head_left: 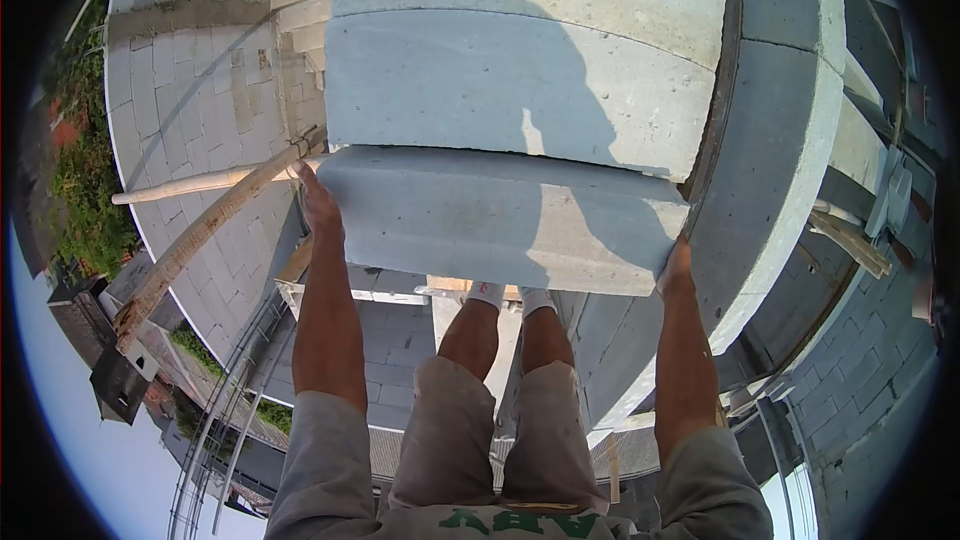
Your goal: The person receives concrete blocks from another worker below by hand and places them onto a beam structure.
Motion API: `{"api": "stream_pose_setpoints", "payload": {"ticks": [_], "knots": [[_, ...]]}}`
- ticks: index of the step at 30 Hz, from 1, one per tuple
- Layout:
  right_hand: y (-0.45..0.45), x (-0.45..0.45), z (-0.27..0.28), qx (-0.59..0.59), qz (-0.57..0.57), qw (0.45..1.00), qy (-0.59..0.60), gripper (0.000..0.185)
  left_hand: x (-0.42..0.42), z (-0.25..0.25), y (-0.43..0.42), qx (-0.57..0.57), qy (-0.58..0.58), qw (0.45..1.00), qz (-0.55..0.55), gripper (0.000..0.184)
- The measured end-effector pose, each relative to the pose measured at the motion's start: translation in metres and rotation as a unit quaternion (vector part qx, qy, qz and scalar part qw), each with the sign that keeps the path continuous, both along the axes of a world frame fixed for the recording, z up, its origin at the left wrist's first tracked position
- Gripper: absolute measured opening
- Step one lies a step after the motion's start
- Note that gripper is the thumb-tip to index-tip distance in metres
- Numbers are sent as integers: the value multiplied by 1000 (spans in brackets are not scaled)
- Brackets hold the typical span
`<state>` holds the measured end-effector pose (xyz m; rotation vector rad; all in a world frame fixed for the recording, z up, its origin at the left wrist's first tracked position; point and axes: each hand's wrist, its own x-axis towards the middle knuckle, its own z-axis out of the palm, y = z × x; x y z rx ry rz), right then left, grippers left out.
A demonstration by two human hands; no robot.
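A long grey concrete block [450,215] spans the space in front of my body, its near face tilted up toward me. My left hand [318,202] grips its left end, with the thumb showing near the top corner. At the opposite end my right hand [676,265] is pressed round the lower right corner. The fingers of both hands are partly hidden behind the block. Just beyond it lies another pale block [450,80], with a narrow dark gap between the two. My shadow falls across both blocks.
A rough wooden pole [200,245] slants at the left, crossing a second pole [185,183]. On the right runs a block wall top [765,140]. My feet [487,294] stand below the held block, high above the ground. Scaffold tubes [225,420] rise at lower left.
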<state>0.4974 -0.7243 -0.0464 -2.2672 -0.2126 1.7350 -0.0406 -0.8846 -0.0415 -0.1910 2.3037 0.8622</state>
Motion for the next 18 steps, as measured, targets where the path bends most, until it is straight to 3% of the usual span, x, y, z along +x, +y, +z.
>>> {"api": "stream_pose_setpoints", "payload": {"ticks": [1, 2, 6, 8, 11, 14, 18], "knots": [[6, 1, -6, -2, 5, 1000, -5, 57, 3, -2, 5, 46, 4, 999, -27, 92], [11, 0, -12, -3, 10, 1000, -9, 57, 5, -2, 11, 23, -18, 1000, -10, 88], [16, 6, -36, 64, 65, 995, 46, 64, 17, -9, 26, 44, 70, 996, 25, 88], [13, 4, -42, 53, 80, 994, -62, 68, 17, -5, 36, 21, 72, 996, 45, 85], [9, -9, -33, -7, 137, 973, -187, 74, 11, 9, 31, -51, 43, 993, -95, 86], [17, -31, -34, -21, 260, 926, -272, 78, -3, 22, 30, -88, -29, 985, -148, 84], [21, -91, -3, 67, 386, 853, -345, 78, 24, 20, 23, -35, 76, 987, -136, 77]]}}
